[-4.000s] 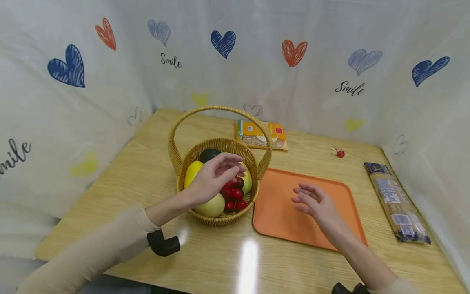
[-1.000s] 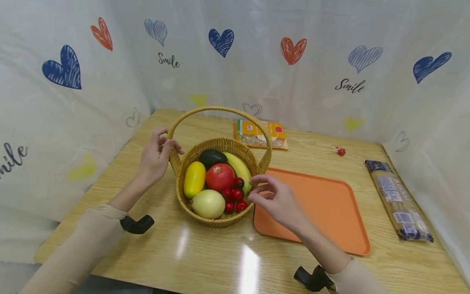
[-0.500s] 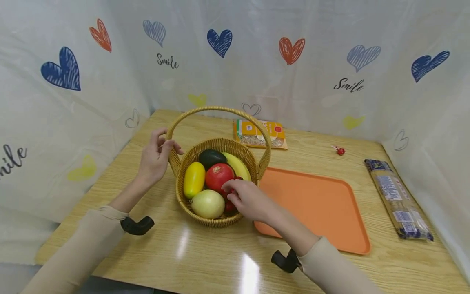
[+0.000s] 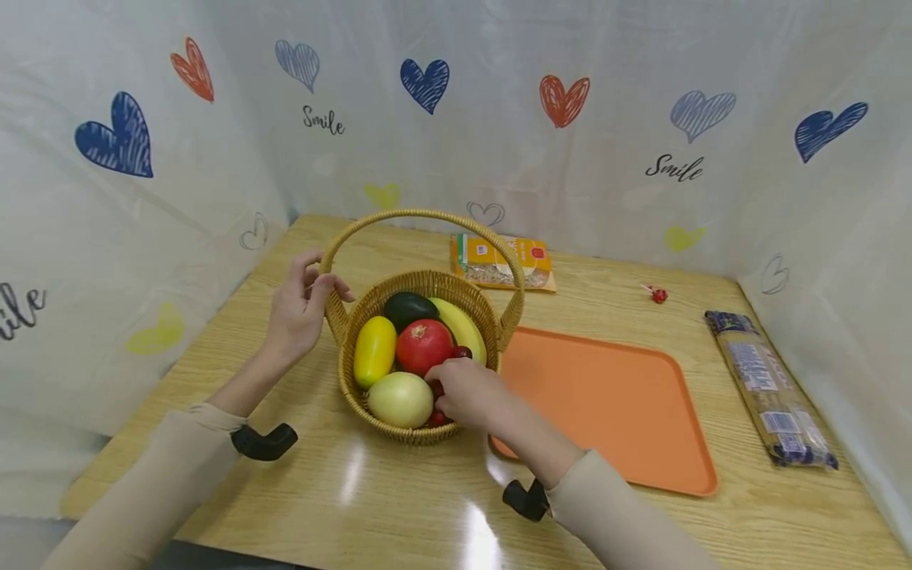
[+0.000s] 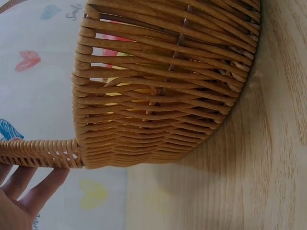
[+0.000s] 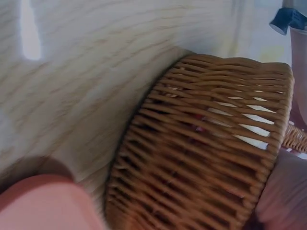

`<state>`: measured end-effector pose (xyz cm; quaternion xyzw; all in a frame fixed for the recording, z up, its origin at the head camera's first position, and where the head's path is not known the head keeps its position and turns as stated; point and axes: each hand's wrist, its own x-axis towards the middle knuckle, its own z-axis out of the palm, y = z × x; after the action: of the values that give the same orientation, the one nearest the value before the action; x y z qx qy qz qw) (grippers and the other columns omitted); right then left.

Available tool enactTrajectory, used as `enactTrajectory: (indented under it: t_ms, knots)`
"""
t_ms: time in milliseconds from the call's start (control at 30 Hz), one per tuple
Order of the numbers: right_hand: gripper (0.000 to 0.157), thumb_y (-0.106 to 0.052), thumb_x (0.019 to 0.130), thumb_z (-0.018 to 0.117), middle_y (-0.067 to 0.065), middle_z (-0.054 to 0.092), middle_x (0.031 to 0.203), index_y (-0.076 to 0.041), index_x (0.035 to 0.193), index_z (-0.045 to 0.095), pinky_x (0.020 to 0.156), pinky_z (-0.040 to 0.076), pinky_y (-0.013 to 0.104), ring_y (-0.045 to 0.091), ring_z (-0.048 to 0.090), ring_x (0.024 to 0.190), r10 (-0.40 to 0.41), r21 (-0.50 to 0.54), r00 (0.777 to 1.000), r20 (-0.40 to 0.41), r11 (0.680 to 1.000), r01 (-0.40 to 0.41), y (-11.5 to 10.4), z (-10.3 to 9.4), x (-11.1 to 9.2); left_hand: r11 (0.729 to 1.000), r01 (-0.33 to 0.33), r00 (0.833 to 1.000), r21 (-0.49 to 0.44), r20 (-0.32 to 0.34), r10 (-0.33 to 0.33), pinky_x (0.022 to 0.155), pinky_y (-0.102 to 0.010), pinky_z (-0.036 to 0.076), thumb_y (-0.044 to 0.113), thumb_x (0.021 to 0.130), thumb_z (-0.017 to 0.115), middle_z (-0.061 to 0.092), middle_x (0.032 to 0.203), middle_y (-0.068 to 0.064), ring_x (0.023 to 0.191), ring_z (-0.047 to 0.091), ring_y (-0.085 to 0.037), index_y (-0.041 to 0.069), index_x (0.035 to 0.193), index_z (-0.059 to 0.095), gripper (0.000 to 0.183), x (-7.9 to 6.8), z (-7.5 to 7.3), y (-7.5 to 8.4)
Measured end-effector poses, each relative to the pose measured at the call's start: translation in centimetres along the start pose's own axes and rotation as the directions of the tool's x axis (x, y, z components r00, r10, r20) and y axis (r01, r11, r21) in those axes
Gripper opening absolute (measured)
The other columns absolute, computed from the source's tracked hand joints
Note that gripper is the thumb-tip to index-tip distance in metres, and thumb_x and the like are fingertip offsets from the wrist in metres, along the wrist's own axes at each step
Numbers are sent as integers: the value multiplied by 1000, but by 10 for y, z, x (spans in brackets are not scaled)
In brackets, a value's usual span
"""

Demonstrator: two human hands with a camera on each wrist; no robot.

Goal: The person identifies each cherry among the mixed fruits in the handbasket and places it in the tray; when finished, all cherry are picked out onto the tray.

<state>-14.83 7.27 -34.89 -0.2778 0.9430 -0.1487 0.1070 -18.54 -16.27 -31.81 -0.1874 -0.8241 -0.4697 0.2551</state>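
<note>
A wicker basket (image 4: 456,285) with a tall arched handle (image 4: 420,213) holds several fruits. My left hand (image 4: 295,317) grips the handle's left side; in the left wrist view its fingers (image 5: 48,189) lie against the woven handle. My right hand (image 4: 476,394) reaches over the front right rim with bent fingers among red cherries (image 4: 462,352). Its fingertips are hidden, so I cannot tell whether they pinch a cherry. Around it lie a pomegranate (image 4: 425,346), a pale green round fruit (image 4: 400,400), a yellow oblong fruit (image 4: 374,352), a dark avocado (image 4: 411,309) and a banana (image 4: 463,328).
Right of the basket lies an orange tray (image 4: 598,404), under my right forearm's edge. An orange-and-clear food packet (image 4: 502,265) lies behind the basket. Farther right are a red lollipop (image 4: 657,294) and a long packet (image 4: 769,388). Curtains enclose the table's back and sides.
My left hand went from above the fruit to the basket handle and stays there. My right hand moved left from over the tray, into the basket and down among the cherries.
</note>
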Motion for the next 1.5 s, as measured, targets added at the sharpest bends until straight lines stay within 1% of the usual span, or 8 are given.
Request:
enactTrajectory:
  t_ms: [167,367,700,867,1100,1267,1367,1500]
  knots:
    - [15,-4,81,62,-2,58,76,-18,80,65,57,43,30,14,52,72,61,-43,998,33,997,-60,-3,2,7,1000,-7,1000,3,-16,7,48,-18,30,6,101,42,65,81,-18,61,58,-21,-1,120,41,21,1,5,-15]
    - [25,-5,84,61,-1,56,65,-19,63,60,54,47,34,18,58,70,109,-122,994,-24,986,-111,-8,6,14,1000,11,1000,-24,-14,-11,50,-18,34,9,101,43,65,84,-15,67,60,-10,5,125,42,24,1,6,-38]
    - [28,-4,82,60,-3,53,62,-21,60,61,48,44,34,18,56,65,100,-111,991,-89,988,-110,-5,7,11,999,42,999,-29,12,-42,52,-19,37,13,102,43,66,85,-10,68,61,-12,9,127,41,26,0,4,-36]
    - [17,-7,83,63,-3,64,75,-19,77,73,49,46,35,19,61,70,86,-102,988,-131,990,-100,-5,0,4,998,47,999,-31,8,-47,55,-17,37,8,101,42,65,85,-16,69,60,-5,3,125,41,25,0,4,-26]
    - [19,-7,82,71,2,69,98,-10,101,73,70,52,33,18,65,89,-19,56,957,-291,998,37,1,-18,-11,999,34,999,3,12,-34,55,-16,36,3,101,40,64,85,-21,68,59,-4,-4,122,40,22,0,-1,0]
    - [23,0,82,70,7,68,102,-3,104,70,71,52,27,16,65,89,-83,212,917,-391,961,177,11,-29,-29,999,39,999,5,18,-39,55,-16,36,3,101,40,64,85,-20,67,59,-11,-3,123,39,23,0,-2,4]
    - [25,0,83,68,7,67,106,-3,108,69,68,52,23,17,64,91,-54,295,922,-383,939,177,20,-37,-40,999,41,999,-4,15,-40,54,-17,36,4,101,40,64,85,-20,67,60,-14,-3,123,40,23,-1,-2,1]
    - [26,-2,85,67,6,66,108,-5,111,68,69,52,23,18,64,93,3,384,939,-345,913,138,37,-48,-55,999,38,999,0,9,-38,54,-17,37,10,102,41,65,85,-15,67,60,-12,3,126,41,26,-1,1,-21]
